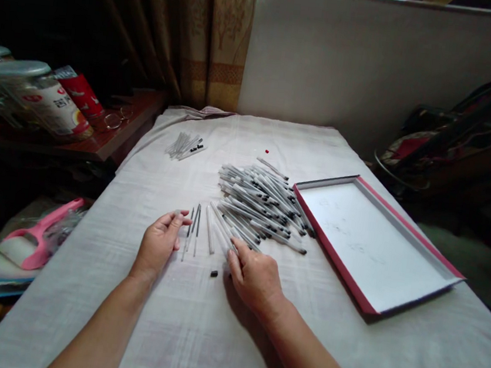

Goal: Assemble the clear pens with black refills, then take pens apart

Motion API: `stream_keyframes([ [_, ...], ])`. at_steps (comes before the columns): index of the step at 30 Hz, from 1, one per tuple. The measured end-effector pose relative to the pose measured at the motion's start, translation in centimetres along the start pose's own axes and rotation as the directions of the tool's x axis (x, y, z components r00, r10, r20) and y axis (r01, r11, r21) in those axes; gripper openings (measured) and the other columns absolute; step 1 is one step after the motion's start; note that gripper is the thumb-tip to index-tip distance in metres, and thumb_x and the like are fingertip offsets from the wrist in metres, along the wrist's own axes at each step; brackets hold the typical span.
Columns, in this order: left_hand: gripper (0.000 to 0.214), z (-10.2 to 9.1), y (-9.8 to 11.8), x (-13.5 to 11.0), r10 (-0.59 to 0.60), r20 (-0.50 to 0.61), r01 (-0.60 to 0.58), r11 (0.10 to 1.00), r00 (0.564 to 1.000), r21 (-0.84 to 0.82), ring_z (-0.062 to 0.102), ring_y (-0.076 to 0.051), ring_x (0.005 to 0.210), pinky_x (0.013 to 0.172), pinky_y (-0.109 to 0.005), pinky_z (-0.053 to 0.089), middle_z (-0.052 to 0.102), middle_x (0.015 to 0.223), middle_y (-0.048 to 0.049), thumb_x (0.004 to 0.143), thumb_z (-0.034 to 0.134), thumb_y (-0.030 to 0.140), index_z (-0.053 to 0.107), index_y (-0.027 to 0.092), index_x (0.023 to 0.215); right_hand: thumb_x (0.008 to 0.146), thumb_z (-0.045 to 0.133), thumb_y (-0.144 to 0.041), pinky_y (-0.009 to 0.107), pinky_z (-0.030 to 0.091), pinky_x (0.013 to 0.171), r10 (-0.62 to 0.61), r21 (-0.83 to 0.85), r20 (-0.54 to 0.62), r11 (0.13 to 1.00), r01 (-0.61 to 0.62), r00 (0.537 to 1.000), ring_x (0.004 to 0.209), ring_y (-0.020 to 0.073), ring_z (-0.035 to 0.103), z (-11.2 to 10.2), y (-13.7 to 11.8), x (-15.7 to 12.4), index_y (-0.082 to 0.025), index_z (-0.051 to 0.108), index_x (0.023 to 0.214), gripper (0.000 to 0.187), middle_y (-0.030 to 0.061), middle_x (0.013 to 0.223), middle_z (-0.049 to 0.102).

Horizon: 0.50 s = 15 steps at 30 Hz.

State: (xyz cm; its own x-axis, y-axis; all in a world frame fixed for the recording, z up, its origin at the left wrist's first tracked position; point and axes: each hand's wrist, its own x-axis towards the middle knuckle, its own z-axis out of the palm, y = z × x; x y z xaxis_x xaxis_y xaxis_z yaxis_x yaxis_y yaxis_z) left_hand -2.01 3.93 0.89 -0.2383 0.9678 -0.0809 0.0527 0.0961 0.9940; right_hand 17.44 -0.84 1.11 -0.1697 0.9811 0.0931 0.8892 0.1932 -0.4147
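A heap of several clear pen barrels with dark tips (261, 203) lies in the middle of a table spread with a white cloth (194, 326). My right hand (255, 276) rests at the heap's near edge, fingers curled and touching a barrel there. My left hand (160, 240) lies on the cloth, fingers loosely bent, beside thin dark refills (194, 228) and a single clear barrel (210, 232). A small black cap (214, 273) sits between my hands.
A shallow white box lid with red sides (372, 240) lies right of the heap. A smaller bundle of barrels (184, 146) and a tiny red bit (267, 151) lie farther back. Left of the table are jars (37, 98) on a shelf and a pink tool (38, 234).
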Motion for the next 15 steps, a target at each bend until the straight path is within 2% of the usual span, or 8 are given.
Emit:
stream_keyframes([
  [4,0.054,-0.7,-0.6,-0.2,0.107,0.045,-0.116,0.944,0.993,0.308,0.040,-0.007,0.037,0.040,-0.020,0.034,0.070,0.071,-0.0023,0.080,0.061,0.052,0.062,0.015,0.121,0.095,0.045,-0.030,0.026,0.046,0.063,-0.017,-0.082,0.043,0.996,0.021,0.999,0.072,0.0208,0.072,0.3,-0.2,-0.2,-0.019,0.064,0.118,0.032,0.0099,0.088,0.077],
  [7,0.047,-0.5,-0.8,-0.6,0.194,0.102,-0.219,0.858,0.976,0.465,0.050,-0.011,0.042,0.047,-0.021,0.039,0.068,0.063,0.0010,0.084,0.057,0.044,0.062,0.019,0.123,0.096,0.044,-0.032,0.027,0.046,0.062,-0.016,-0.104,0.058,0.994,0.021,0.998,0.071,0.0219,0.072,0.4,-0.3,-0.2,-0.019,0.064,0.118,0.032,0.0109,0.086,0.077],
  [11,0.041,0.6,-0.7,-1.2,0.256,0.207,-0.329,0.735,0.944,0.592,0.060,-0.015,0.051,0.056,-0.023,0.043,0.065,0.057,0.0023,0.086,0.053,0.042,0.065,0.022,0.120,0.097,0.043,-0.037,0.026,0.044,0.060,0.018,-0.131,0.077,0.991,-0.008,0.997,0.069,0.0206,0.071,0.2,-0.4,0.0,-0.019,0.064,0.119,0.035,0.0105,0.082,0.077],
  [15,0.043,1.3,-0.5,-1.3,0.233,0.259,-0.348,0.672,0.937,0.654,0.064,-0.018,0.057,0.057,-0.024,0.042,0.069,0.065,-0.0001,0.086,0.053,0.046,0.065,0.023,0.121,0.096,0.045,-0.045,0.026,0.042,0.058,0.038,-0.127,0.073,0.992,-0.029,0.997,0.069,0.0217,0.071,0.2,-0.6,0.2,-0.019,0.062,0.121,0.039,0.0097,0.079,0.077],
])
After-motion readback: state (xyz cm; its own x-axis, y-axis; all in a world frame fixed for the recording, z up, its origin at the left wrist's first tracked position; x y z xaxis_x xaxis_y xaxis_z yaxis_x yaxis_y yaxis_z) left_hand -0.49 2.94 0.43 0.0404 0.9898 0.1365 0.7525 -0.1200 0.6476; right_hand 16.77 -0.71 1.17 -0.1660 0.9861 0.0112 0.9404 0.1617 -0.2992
